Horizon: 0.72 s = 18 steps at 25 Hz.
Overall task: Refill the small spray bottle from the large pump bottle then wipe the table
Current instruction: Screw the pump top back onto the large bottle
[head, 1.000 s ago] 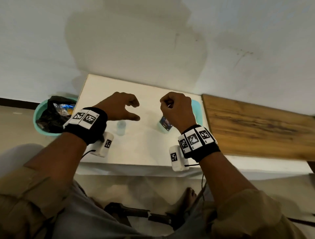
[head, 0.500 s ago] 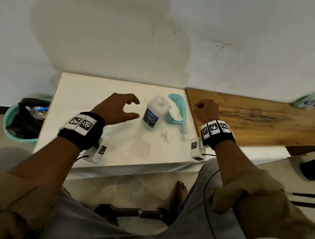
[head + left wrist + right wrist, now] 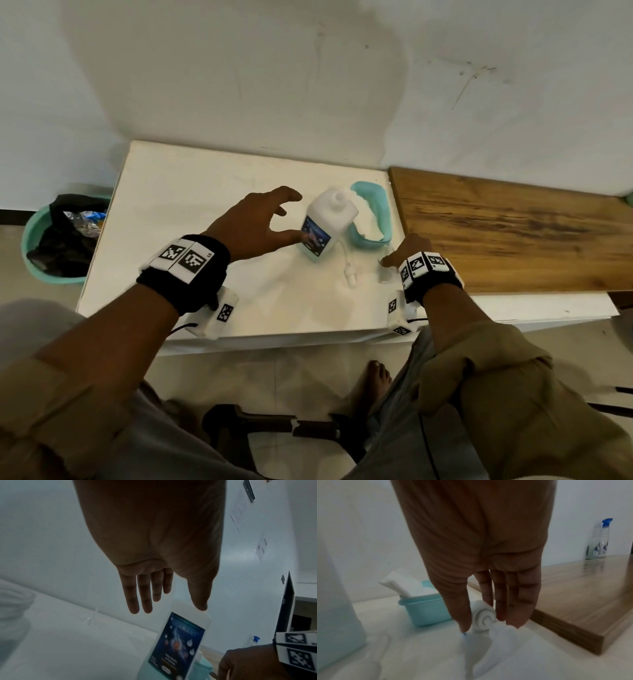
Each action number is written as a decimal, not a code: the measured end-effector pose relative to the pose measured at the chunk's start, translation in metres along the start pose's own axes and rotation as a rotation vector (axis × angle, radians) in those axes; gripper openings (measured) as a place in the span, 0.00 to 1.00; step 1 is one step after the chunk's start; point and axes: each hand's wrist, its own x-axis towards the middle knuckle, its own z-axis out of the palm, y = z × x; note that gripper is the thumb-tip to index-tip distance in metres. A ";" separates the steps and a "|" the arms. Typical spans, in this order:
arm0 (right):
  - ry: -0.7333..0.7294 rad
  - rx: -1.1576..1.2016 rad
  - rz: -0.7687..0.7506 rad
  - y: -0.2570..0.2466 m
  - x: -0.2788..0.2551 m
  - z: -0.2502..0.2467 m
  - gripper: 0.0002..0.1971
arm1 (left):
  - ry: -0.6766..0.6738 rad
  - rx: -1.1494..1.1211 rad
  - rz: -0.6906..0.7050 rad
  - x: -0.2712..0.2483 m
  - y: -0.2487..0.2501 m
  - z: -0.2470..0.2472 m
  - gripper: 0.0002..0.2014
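Pump bottle (image 3: 331,214) stood open-necked ahead of left hand (image 3: 253,222) — spread wide; a knock could spill it; right hand (image 3: 409,248) straddled white cap (image 3: 483,618) — grip unclear.

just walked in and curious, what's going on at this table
A person sits at a white table, apparently partway through the refill. The left hand, fingers spread, reaches for the large bottle, thumb at its label. The bottle's neck is open and its pump lies on the table beside it. The right hand has its fingertips either side of a small white ridged cap near the table's right edge; a firm pinch can't be confirmed.
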 end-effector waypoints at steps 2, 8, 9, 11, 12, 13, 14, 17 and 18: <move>0.017 -0.020 0.004 -0.004 -0.005 -0.001 0.31 | -0.007 -0.009 -0.010 0.002 0.003 0.010 0.36; 0.085 0.038 0.026 0.002 -0.013 -0.023 0.24 | 0.011 -0.013 -0.039 0.014 0.011 0.029 0.43; 0.095 0.039 0.023 0.002 -0.014 -0.032 0.23 | 0.018 -0.014 -0.041 0.017 0.013 0.030 0.44; 0.112 0.033 0.004 0.001 -0.017 -0.051 0.18 | 0.033 0.002 -0.044 0.021 0.016 0.032 0.43; 0.136 0.035 -0.016 0.001 -0.019 -0.062 0.17 | 0.043 0.020 -0.043 0.022 0.019 0.033 0.43; 0.177 0.046 -0.044 0.000 -0.025 -0.073 0.17 | 0.053 0.040 -0.040 0.023 0.021 0.034 0.42; 0.237 0.066 -0.090 -0.001 -0.030 -0.085 0.17 | 0.063 0.055 -0.039 0.024 0.023 0.035 0.42; 0.432 0.171 -0.238 -0.005 -0.056 -0.119 0.16 | 0.098 0.094 -0.058 0.024 0.026 0.040 0.42; 0.475 0.209 -0.286 -0.009 -0.067 -0.130 0.15 | 0.110 0.115 -0.068 0.024 0.026 0.042 0.42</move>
